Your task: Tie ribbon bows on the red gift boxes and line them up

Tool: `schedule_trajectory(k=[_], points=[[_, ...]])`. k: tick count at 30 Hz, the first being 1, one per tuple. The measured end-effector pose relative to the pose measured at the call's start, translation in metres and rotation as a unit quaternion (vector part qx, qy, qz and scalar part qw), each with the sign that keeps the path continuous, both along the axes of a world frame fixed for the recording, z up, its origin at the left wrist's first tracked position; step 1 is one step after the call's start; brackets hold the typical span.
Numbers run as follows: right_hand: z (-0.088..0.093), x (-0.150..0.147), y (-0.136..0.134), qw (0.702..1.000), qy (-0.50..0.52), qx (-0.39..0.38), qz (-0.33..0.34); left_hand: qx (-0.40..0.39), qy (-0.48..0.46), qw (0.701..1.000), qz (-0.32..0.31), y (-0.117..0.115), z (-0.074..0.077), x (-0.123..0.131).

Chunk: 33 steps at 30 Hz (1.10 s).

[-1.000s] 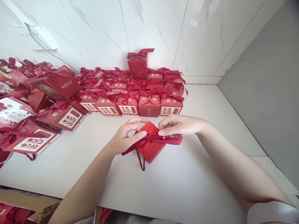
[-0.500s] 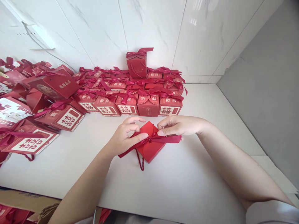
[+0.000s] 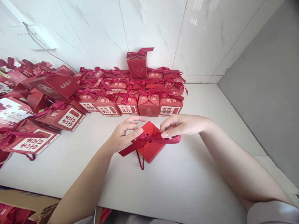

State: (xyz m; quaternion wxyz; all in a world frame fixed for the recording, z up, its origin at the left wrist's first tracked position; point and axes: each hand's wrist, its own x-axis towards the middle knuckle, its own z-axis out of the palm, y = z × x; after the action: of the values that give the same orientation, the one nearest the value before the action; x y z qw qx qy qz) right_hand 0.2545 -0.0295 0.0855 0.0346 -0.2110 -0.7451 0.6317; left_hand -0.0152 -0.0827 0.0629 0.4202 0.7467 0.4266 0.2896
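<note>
Far left: a loose heap of larger red boxes, several tilted or lying flat, white labels and dark red bows showing; below them, at the table's near edge, a strip of brown cardboard. Left of centre to centre, against the tiled wall: small red gift boxes in close rows, each tied with a bow, with one single box standing on top of the back row. Centre, on the white table just in front of the rows: one small red box, upright, turned corner-on, a twisted red cord hanging from its near side. Left hand: thumb and forefinger pinched on the left part of the dark red ribbon lying across the box top, other fingers raised and curled. Right hand: fingertips pinched on the ribbon's right part, its tail reaching out below the hand. Ribbon crossed at the middle of the box top; whether it is knotted cannot be told.
</note>
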Motion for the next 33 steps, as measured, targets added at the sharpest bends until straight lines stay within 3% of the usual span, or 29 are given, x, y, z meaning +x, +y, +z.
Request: schedule_trajectory(k=[9,26,33], points=[[-0.003,-0.001,0.001,1.0,0.004,-0.018,-0.019,0.096,0.031,0.992,0.071,-0.005,-0.004,0.012],[-0.004,0.004,0.006,0.998,-0.056,-0.038,0.001,0.116,0.051,0.992,0.026,-0.003,-0.003,0.006],[-0.011,0.009,0.011,0.998,-0.027,-0.05,-0.02,0.114,0.044,0.992,0.025,-0.002,-0.001,0.004]])
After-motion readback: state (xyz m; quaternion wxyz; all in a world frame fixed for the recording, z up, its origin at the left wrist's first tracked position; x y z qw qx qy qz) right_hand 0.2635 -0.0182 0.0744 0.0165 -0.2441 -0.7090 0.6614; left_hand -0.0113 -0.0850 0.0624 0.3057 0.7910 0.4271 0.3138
